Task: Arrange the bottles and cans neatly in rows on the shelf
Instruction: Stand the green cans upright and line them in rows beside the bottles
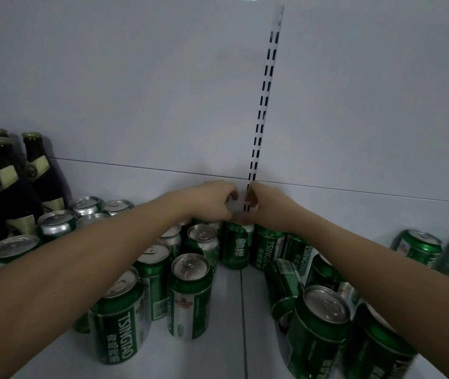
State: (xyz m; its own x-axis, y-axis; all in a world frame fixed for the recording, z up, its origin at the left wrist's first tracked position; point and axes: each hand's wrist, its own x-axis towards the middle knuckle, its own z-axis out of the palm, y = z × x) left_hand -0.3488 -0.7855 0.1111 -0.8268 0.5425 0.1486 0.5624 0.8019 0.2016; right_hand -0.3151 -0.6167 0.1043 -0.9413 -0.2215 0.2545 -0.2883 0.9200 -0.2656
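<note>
Both my hands reach to the back wall of the white shelf (226, 318). My left hand (212, 199) is curled over the top of a green can with white characters (238, 248). Just to its right, my right hand (268, 205) is closed over the top of a green Tsingtao can (268, 250). The fingers hide both can tops. Several more green cans stand in loose rows on the left (190, 294) and in a crowded group on the right (319, 324). Dark bottles (40, 173) with gold caps stand at the far left.
A white slotted upright (261, 110) runs up the back wall between my hands. Silver-topped cans (56, 222) stand in front of the bottles. Two green cans (420, 247) sit apart at the far right. A bare strip of shelf runs down the middle.
</note>
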